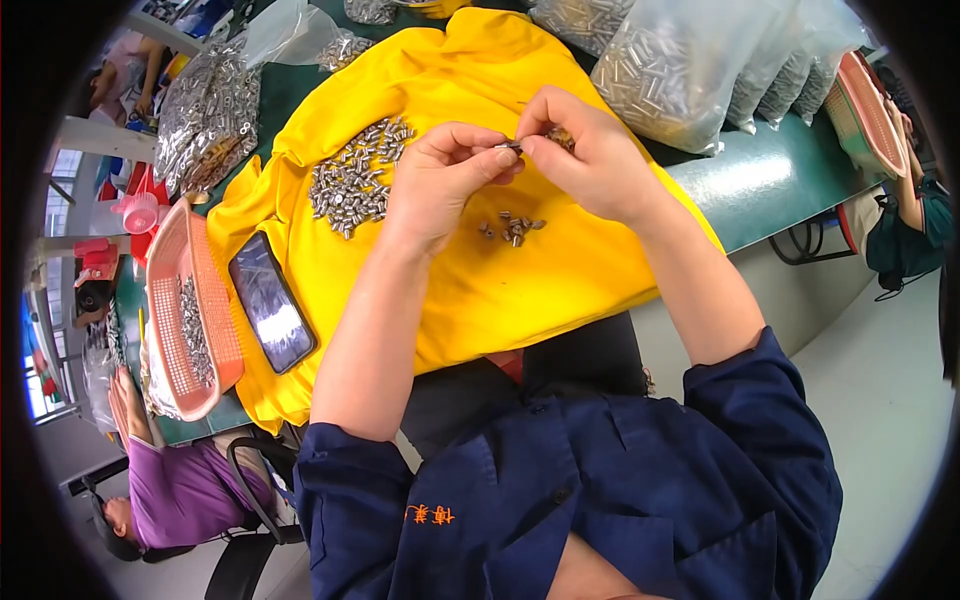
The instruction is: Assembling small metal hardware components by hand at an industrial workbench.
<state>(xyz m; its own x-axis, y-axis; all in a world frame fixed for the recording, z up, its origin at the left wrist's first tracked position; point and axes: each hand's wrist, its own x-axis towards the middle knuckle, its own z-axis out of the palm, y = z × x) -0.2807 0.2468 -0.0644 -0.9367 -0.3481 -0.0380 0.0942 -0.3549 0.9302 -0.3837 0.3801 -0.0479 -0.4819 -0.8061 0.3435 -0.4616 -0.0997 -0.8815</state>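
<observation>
Over the yellow cloth [570, 265], my left hand [440, 180] and my right hand [595, 155] meet, fingertips pinched together on a small metal part [514, 146]. Fingers cover most of this part, so its exact shape cannot be made out. Left of my left hand lies a broad pile of small silver metal cylinders [352, 180]. A smaller cluster of similar metal pieces [515, 228] rests on the cloth below the two hands. More small pieces [562, 138] show partly behind my right hand's fingers.
A smartphone [272, 305] lies on the cloth at left, beside a pink plastic basket [160, 300] holding small metal parts. Clear bags of metal parts [655, 80] stand at the back right, another bag [208, 120] at the back left. People sit on both sides of the green table [760, 190].
</observation>
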